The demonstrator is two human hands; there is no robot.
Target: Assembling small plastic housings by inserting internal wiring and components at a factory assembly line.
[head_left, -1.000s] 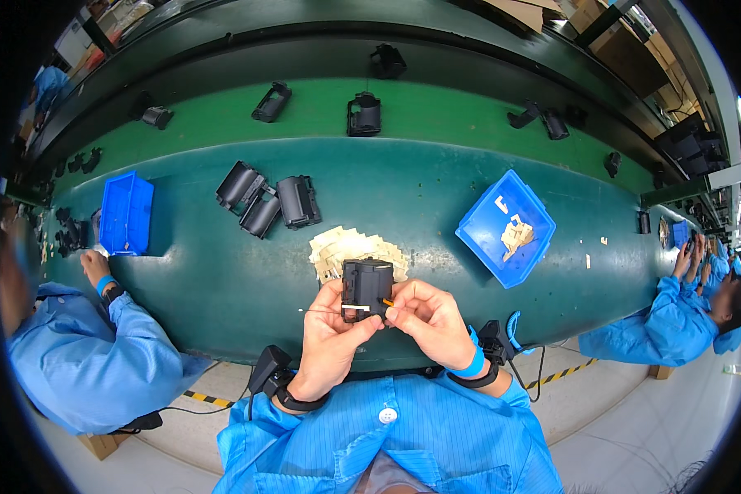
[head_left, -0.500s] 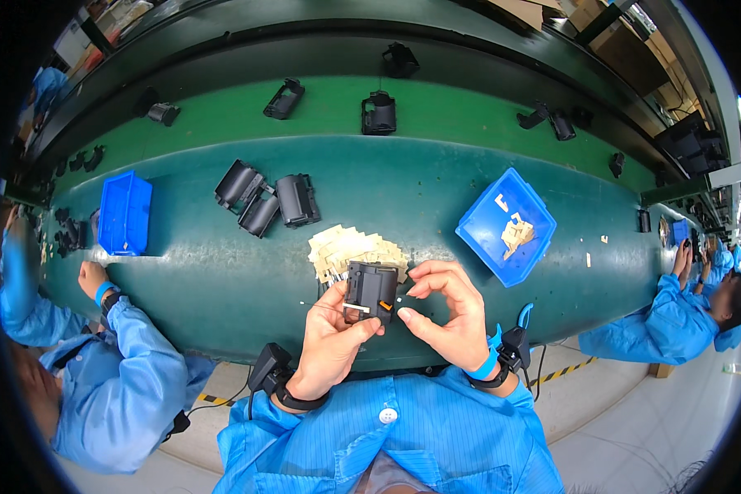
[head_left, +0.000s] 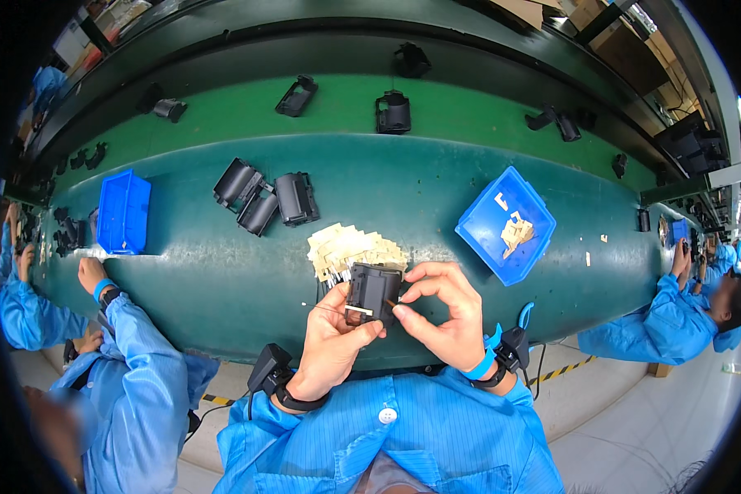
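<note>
Between the fingers of both hands, a black housing (head_left: 376, 284) is sitting, its longer axis running away from the body. The left hand (head_left: 329, 331) is pinching its left and near edges, thumb foremost, and is the nearer. At its right edge, the right hand (head_left: 450, 317) is holding thumb and forefinger close together; whether they are pinching anything, I cannot tell. Beyond the fingers, cream pieces (head_left: 346, 247) are lying heaped.
</note>
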